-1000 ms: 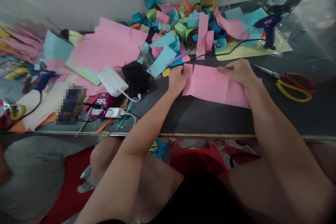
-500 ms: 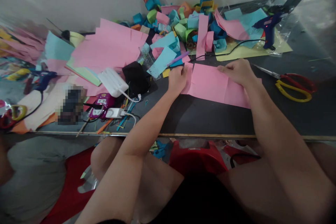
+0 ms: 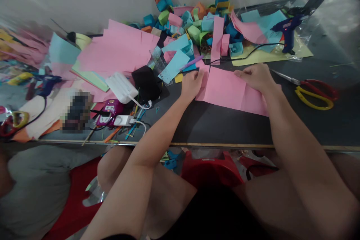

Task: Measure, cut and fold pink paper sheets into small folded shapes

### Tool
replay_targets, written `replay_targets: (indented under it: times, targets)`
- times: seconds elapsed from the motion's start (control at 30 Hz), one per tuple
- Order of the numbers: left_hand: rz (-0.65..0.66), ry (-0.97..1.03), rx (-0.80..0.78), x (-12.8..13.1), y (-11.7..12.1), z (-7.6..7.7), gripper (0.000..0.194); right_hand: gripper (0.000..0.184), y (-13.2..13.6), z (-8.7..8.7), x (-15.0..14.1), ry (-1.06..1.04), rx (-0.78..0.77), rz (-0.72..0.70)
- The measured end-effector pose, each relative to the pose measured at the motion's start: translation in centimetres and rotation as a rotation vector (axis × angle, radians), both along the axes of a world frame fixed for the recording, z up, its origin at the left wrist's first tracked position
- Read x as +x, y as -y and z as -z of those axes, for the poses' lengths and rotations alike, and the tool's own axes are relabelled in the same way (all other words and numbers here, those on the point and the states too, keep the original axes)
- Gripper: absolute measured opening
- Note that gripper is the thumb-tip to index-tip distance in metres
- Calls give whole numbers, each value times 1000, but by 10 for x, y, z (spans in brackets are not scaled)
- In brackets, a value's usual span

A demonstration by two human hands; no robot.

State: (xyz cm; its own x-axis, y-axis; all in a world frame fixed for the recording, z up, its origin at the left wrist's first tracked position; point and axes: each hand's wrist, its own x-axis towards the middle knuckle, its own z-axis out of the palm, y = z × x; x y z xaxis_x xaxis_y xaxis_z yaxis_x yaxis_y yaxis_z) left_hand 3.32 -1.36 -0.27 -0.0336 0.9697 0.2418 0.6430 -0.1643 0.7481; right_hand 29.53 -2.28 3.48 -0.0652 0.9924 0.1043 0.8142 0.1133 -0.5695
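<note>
A sheet of pink paper [image 3: 225, 89] with crease lines lies on the dark table in front of me. My left hand [image 3: 192, 84] is closed on its left end, where a narrow flap stands partly raised from the rest along a fold or slit. At the far edge, toward the right, my right hand [image 3: 256, 77] pinches the paper between thumb and fingers. Right of that hand lies a pair of scissors [image 3: 315, 92] with one red and one yellow handle. A purple pen [image 3: 191, 62] rests just beyond my left hand.
Folded paper pieces [image 3: 194, 30] in many colours heap along the wall. A blue glue gun [image 3: 288, 32] stands at the back right, its cord running leftward. Pink sheets [image 3: 118, 50], a white adapter [image 3: 121, 88] and a purple power strip [image 3: 109, 112] lie left. Another person's leg [image 3: 39, 187] shows lower left.
The flap at the paper's left end has tilted up and separated a little more, with my left hand moving slightly right. My right hand has barely moved.
</note>
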Motion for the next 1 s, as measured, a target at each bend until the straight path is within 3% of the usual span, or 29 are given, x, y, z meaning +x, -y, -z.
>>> replay_targets:
  times: [0.3,1.0]
  targets:
    - [-35,-21,38,2,5,-3,38,68,0,1,0,-6,16,11]
    - [-72,-34,18,2,4,-6,41,68,-1,1,-1,-15,-7,12]
